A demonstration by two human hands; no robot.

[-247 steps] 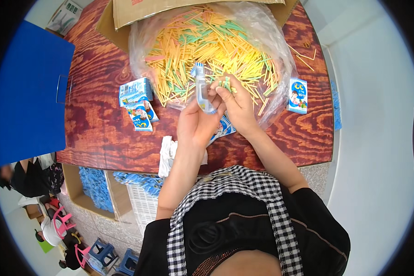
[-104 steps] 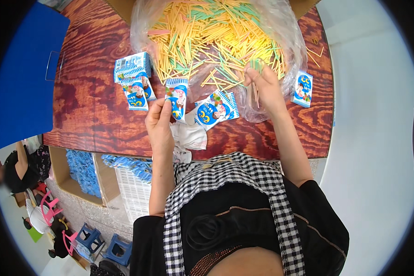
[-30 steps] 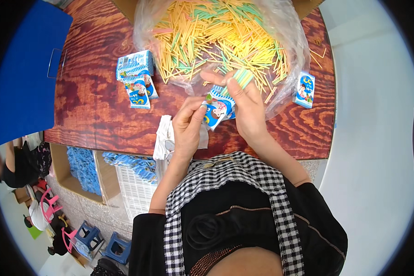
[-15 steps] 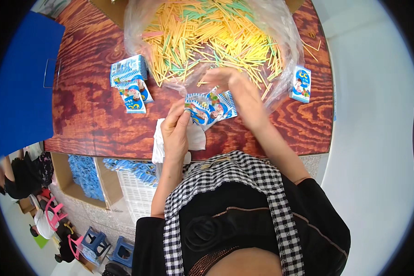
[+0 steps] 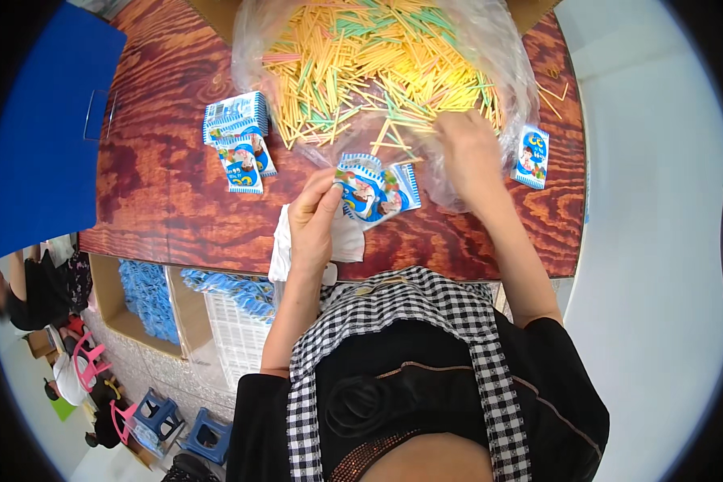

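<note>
My left hand (image 5: 313, 215) pinches the left edge of blue-and-white snack packets (image 5: 369, 191), which overlap and look like two. Thin yellow sticks lie by their upper edge. At the near right of a heap of yellow, orange, green and pink sticks (image 5: 377, 68), my right hand (image 5: 470, 149) bends down with its fingers curled among them. Its fingertips are hidden, so what they grip does not show. The heap rests in a clear plastic bag (image 5: 524, 80) that is spread open. A white cloth (image 5: 348, 241) lies under my left hand.
Stacked blue-and-white packets (image 5: 234, 116) stand left of the bag; a single packet (image 5: 532, 157) lies at its right. A few loose sticks (image 5: 553, 100) sit near the table's right edge. Below the table are boxes of blue packets (image 5: 147, 305). Stools (image 5: 207, 436) and people are at lower left.
My right hand has moved from above the packets up and right into the stick heap. My left hand keeps hold of the packets. The whole view has shifted slightly.
</note>
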